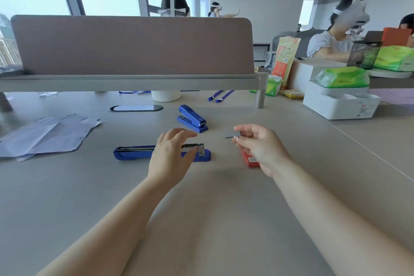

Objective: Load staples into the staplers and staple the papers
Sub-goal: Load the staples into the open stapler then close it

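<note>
On the grey worktop (224, 208), papers (44, 136) are lying well to the left, and a blue stapler (132, 152) is lying swung open in the middle with a closed stapler (192, 119) sitting just behind it. The left hand (170, 157) is hovering over the open magazine, its grip wide and empty, while the right hand (259, 145) is pinching a staple strip (232, 134) above the red staple box (251, 160). To my eye, that strip is risking snapping or seating crooked if the unsteadied stapler slides.
</note>
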Demonstrator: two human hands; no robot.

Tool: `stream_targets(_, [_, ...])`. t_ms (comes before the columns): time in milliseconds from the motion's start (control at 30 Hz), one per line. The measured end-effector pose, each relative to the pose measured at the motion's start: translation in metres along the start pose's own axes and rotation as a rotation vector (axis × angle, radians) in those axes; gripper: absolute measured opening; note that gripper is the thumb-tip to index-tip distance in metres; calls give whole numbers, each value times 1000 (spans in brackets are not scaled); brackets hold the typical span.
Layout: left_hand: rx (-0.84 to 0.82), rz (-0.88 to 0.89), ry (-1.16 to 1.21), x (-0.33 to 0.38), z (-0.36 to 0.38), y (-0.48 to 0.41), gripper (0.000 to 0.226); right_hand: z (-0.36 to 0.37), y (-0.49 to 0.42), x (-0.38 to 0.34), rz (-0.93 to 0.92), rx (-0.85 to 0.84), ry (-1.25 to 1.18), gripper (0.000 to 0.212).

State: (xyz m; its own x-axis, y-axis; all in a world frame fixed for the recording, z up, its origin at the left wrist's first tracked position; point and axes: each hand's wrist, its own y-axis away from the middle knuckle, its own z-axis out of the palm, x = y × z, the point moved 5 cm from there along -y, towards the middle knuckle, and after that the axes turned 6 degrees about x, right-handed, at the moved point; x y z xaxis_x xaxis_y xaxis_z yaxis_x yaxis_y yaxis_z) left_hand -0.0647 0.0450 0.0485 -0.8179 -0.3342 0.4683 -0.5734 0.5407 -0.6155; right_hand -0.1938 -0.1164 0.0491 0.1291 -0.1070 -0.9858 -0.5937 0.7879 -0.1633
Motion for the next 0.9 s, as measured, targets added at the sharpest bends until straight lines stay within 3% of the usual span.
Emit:
stream_targets(200, [38, -72, -91, -58, -24, 3, 29, 64, -9, 9, -75, -6, 30, 19])
stream_targets(400, [5, -26, -113, -68, -12, -3, 31, 73, -8, 14, -284, 56, 250, 9])
stream_targets(900, [-58, -24, -134, -81, -3, -2, 25, 84, -9, 32, -273, -80, 391, 8])
